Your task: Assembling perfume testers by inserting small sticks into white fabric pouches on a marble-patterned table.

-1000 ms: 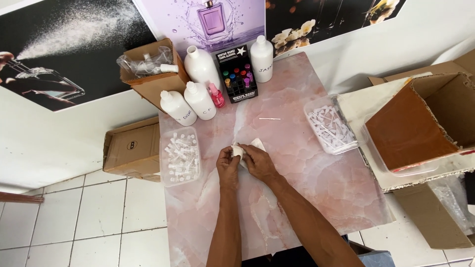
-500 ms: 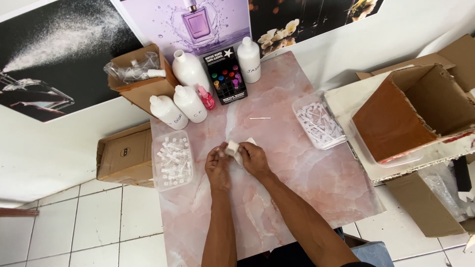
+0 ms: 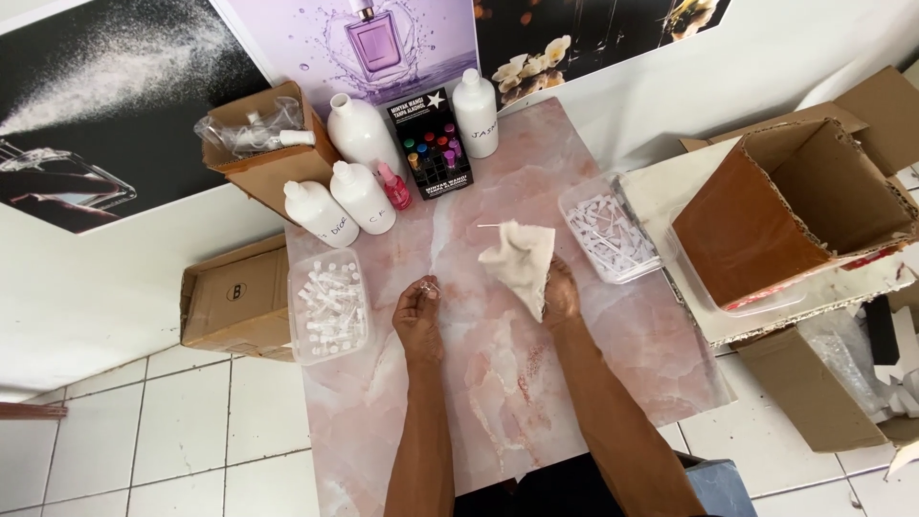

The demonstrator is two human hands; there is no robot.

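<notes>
White cloth (image 3: 518, 265) hangs pinched in the right hand (image 3: 560, 297), while the left hand (image 3: 417, 316) pinches a tiny clear vial (image 3: 428, 286).

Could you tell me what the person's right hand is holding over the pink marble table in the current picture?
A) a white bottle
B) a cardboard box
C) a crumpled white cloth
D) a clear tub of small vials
C: the right hand grips a crumpled white cloth that hangs above the table, while the white bottles stand untouched at the back.
</notes>
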